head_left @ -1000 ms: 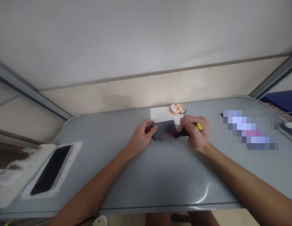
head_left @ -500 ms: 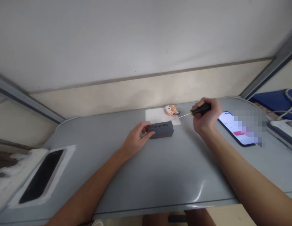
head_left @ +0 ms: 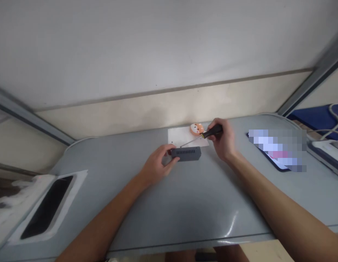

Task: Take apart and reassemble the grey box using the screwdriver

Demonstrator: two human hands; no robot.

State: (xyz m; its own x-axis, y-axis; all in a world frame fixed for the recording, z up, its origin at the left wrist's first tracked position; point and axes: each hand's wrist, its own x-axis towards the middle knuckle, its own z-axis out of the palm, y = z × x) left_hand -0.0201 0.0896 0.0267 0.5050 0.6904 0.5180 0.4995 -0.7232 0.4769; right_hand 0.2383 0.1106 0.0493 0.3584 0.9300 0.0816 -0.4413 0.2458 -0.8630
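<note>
My left hand pinches the left end of a dark grey box with a row of vent slots along it. In my right hand is a screwdriver with a black and yellow handle. Its thin shaft slants down to the left, and the tip lies at the box's far edge, near a small dark speck; whether they touch I cannot tell. Behind the box lies a white sheet of paper. An orange and white animal-faced case rests on that paper, partly behind the screwdriver.
A phone with a lit, partly blurred-out screen lies on the grey table at right. Farther right stands a white device with cables. On the left, a black flat object lies on white paper. A wall closes off the back.
My right hand has moved left with the screwdriver, its tip shifting from the box's right part toward the left. The box has tilted slightly in my left hand.
</note>
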